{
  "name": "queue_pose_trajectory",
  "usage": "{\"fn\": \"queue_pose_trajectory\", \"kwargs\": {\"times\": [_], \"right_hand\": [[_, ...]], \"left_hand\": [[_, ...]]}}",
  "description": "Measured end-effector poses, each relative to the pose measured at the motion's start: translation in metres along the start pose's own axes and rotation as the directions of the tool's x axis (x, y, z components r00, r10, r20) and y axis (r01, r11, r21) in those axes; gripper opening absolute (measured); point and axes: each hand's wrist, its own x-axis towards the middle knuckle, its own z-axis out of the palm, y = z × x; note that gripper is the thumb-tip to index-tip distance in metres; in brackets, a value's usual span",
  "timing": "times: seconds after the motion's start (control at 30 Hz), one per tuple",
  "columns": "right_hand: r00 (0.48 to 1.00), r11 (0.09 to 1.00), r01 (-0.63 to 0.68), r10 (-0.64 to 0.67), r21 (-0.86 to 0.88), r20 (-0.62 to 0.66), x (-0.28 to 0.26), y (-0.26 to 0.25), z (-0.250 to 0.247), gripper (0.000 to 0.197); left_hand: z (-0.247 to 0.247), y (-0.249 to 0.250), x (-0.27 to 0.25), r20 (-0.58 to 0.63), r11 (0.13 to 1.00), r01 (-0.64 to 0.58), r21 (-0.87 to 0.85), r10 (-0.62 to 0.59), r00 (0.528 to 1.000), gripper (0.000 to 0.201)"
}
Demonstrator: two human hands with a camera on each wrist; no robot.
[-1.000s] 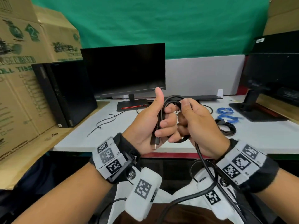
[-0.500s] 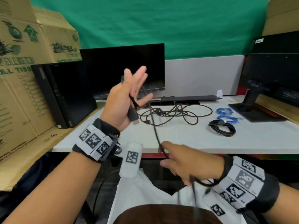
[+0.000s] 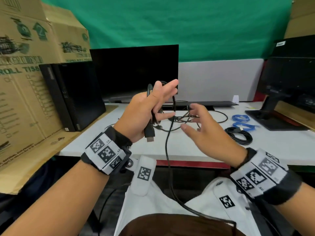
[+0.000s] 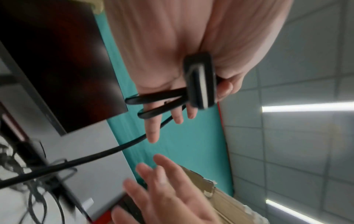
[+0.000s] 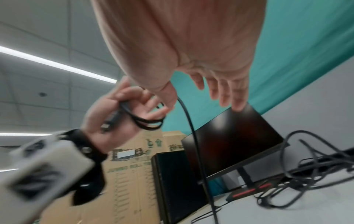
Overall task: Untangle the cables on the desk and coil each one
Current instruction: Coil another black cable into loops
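Cable (image 3: 167, 160) hangs nearest you, a black line running down from your left hand (image 3: 144, 114) past the desk edge into your lap at 6 o'clock. Your left hand is raised at about 11 o'clock, thumb pinning a few black loops and the flat connector (image 3: 149, 133) against the palm, the other fingers spread straight; the connector points down below the heel of the hand. In the left wrist view the loops (image 4: 159, 104) cross the base of the fingers. Your right hand (image 3: 206, 132) floats at 1 o'clock just beside the hanging strand, fingers spread and relaxed, holding nothing.

Beyond your hands, on the white desk (image 3: 196, 147), a loose tangle of black cables (image 3: 189, 116) lies at 12 o'clock. At 2 o'clock a coiled black cable (image 3: 240, 136) rests near two blue coils (image 3: 241, 121). Farther back stand a dark monitor (image 3: 134, 72) at 12 o'clock, a black computer tower (image 3: 73, 96) at 10 o'clock, and cardboard boxes (image 3: 25, 65) at 9 o'clock. A second monitor (image 3: 289, 74) stands at 3 o'clock.
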Motion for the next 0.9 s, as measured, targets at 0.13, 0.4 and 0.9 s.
{"fn": "queue_pose_trajectory", "kwargs": {"times": [0.13, 0.4, 0.9], "right_hand": [[0.994, 0.995, 0.069, -0.074, 0.079, 0.074, 0.0, 0.008, 0.007, 0.048], [0.86, 0.98, -0.181, 0.117, 0.083, 0.496, -0.031, -0.015, 0.031, 0.011], [0.92, 0.895, 0.339, -0.379, -0.29, -0.095, -0.008, -0.034, -0.06, 0.019]], "left_hand": [[0.018, 0.007, -0.003, 0.138, 0.957, 0.026, -0.288, 0.015, 0.99, 0.058], [0.027, -0.012, 0.0, 0.015, 0.998, -0.05, 0.037, 0.05, 0.999, 0.054], [-0.018, -0.035, -0.007, 0.263, 0.961, 0.252, 0.114, -0.274, 0.925, 0.08]]}}
